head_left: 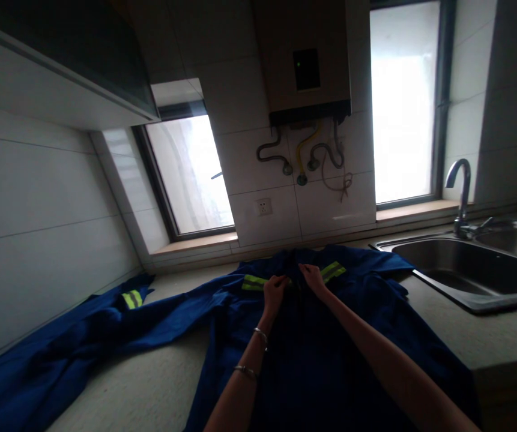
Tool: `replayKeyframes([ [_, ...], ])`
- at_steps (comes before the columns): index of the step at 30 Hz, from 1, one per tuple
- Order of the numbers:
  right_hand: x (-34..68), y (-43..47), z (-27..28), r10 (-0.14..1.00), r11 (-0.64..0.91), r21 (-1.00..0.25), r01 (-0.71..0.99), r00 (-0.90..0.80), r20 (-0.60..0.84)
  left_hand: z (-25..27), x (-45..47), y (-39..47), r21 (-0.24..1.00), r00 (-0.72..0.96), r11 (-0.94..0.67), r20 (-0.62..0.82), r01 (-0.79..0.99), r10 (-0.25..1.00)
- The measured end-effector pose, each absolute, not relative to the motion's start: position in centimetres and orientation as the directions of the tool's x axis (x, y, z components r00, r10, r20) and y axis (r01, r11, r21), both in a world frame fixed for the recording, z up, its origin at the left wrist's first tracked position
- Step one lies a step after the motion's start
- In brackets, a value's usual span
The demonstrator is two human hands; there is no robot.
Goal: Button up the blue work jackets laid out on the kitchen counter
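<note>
A dark blue work jacket (312, 354) with yellow-green reflective strips lies spread over the countertop, its collar end toward the wall. My left hand (275, 289), with two bracelets on the forearm, is closed in a pinch on the jacket's front opening, beside the left chest strip (253, 282). Slightly farther up, my right hand (313, 278) pinches the opposite edge near the collar, next to the right chest strip (332, 272). The fingertips are dim and partly hidden. More blue cloth (82, 336) with a reflective band stretches to the left, joining the jacket's sleeve area.
A steel sink (451, 270) with a faucet (463, 198) is set into the countertop (150, 384) on the right, near the jacket's sleeve. A water heater (305, 60) with pipes hangs on the tiled wall. Cabinets (60, 66) overhang at upper left.
</note>
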State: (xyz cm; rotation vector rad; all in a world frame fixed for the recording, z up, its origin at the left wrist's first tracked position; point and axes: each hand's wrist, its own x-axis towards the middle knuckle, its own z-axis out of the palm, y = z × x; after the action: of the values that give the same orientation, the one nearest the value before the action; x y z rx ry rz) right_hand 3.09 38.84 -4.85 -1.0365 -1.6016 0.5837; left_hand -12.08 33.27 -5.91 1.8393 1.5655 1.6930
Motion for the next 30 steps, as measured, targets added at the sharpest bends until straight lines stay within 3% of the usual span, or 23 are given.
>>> replayKeyframes([
  [4, 4.5, 38.9, -3.6, 0.851, 0.472, -0.816, 0.334, 0.068, 0.521, -6.7, -13.0, 34.0, 0.732, -0.299, -0.405, 0.623, 0.547, 0.723],
  [7, 5.1, 35.8, -1.4, 0.757, 0.576, -0.698, 0.424, 0.043, 0.652, -7.4, -13.5, 34.2, 0.741, -0.327, -0.376, 0.611, 0.557, 0.721],
  [10, 5.5, 29.0, 0.3, 0.610, 0.772, -0.450, 0.449, -0.322, 0.724, -7.9, -13.8, 34.3, 0.751, -0.335, -0.351, 0.592, 0.560, 0.733],
  [12, 6.0, 23.3, 0.1, 0.431, 0.902, -0.310, 0.301, -0.671, 0.603, -8.2, -13.8, 34.4, 0.746, -0.334, -0.341, 0.592, 0.573, 0.733],
  [14, 6.7, 18.0, -1.2, 0.233, 0.970, -0.169, 0.176, -0.873, 0.429, -8.3, -13.7, 34.4, 0.732, -0.328, -0.338, 0.602, 0.592, 0.728],
  [16, 7.6, 14.1, -3.3, 0.125, 0.991, 0.005, 0.134, -0.934, 0.335, -8.4, -13.6, 34.4, 0.722, -0.325, -0.330, 0.606, 0.608, 0.726],
  [18, 8.6, 11.8, -5.4, 0.071, 0.976, 0.169, 0.136, -0.936, 0.345, -8.4, -13.5, 34.2, 0.721, -0.324, -0.318, 0.599, 0.615, 0.732],
  [21, 10.2, 10.7, -7.3, 0.025, 0.949, 0.282, 0.143, -0.922, 0.385, -8.2, -13.2, 33.8, 0.729, -0.329, -0.300, 0.584, 0.615, 0.742],
  [25, 12.6, 10.5, -6.0, 0.039, 0.976, 0.188, 0.108, -0.941, 0.337, -7.6, -12.9, 33.0, 0.739, -0.310, -0.280, 0.550, 0.613, 0.776],
  [30, 15.3, 11.6, -1.4, 0.286, 0.944, -0.298, 0.143, -0.805, 0.519, -4.6, -11.3, 28.5, 0.675, -0.139, -0.313, 0.527, 0.668, 0.838],
])
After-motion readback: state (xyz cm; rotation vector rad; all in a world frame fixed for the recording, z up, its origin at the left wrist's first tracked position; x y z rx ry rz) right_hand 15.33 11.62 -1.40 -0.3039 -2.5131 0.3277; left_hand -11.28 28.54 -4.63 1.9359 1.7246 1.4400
